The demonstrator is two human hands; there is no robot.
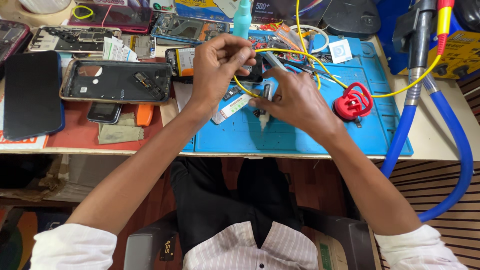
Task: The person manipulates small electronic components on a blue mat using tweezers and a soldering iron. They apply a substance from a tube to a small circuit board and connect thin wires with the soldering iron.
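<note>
My left hand (216,64) hovers over the blue work mat (300,135), its fingertips pinched on a thin yellow cable (285,51) and a small dark part beside it. My right hand (295,100) rests lower on the mat, gripping a small white-tipped tube or tool (264,119) that points down at the mat. The yellow cable loops between both hands and runs off to the upper right. A small white strip (231,107) lies on the mat under my left wrist.
An opened phone shell (117,80) and a dark phone (31,95) lie at the left, with more phone frames behind. A red suction cup (353,101) sits on the mat's right. A blue hose (450,135) curves down at the right. A teal bottle (242,17) stands behind.
</note>
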